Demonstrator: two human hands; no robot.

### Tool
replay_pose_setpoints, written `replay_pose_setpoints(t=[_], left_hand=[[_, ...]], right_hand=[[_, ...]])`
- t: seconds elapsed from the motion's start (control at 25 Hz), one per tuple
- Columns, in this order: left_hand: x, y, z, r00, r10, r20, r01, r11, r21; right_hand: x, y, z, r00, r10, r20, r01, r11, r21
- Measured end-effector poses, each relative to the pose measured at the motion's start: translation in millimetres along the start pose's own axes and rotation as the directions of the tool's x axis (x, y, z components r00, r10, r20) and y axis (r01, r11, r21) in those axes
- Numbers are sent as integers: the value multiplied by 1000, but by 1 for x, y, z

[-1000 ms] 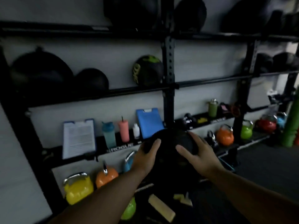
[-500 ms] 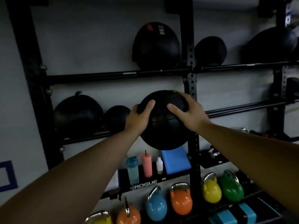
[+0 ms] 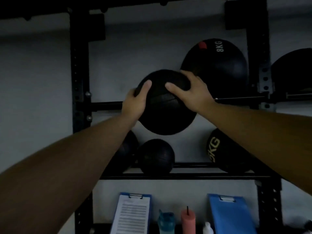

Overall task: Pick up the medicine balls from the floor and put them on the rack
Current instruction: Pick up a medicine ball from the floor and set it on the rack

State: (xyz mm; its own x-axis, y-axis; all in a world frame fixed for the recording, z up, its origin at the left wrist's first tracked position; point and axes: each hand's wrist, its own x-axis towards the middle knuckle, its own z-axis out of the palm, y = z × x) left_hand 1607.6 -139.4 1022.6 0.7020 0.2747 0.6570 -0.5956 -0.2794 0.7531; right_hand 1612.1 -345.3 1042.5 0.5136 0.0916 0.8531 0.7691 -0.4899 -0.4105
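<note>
Left hand (image 3: 135,105) grips the ball (image 3: 166,105) on its left side — thumb spread over the front. The ball is held in mid-air against the rack (image 3: 79,65), level with the upper rail. Right hand (image 3: 190,92) clamps its upper right, just before the 8KG ball (image 3: 219,68) — shelved.

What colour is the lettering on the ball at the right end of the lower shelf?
Yellowish-gold "KG" lettering on a black ball, clearest in the head view.
</note>
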Motion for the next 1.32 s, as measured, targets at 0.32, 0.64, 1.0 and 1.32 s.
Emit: replay_pose_setpoints(t=[0.32,0.64,1.0,1.32], left_hand=[[153,9,-106,999,41,-17,-40,999,32],[313,-81,-178,995,66,-70,-58,992,110],[362,-162,-184,808,577,114,-572,725,383],[372,-178,-196,901,413,132,-428,802,417]], right_hand=[[136,-40,134,992,-66,-111,87,977,193],[261,-6,302,978,-16,-210,79,951,298],[338,-4,357,963,-121,-243,68,973,-219],[277,24,406,968,-246,48,238,841,-486]])
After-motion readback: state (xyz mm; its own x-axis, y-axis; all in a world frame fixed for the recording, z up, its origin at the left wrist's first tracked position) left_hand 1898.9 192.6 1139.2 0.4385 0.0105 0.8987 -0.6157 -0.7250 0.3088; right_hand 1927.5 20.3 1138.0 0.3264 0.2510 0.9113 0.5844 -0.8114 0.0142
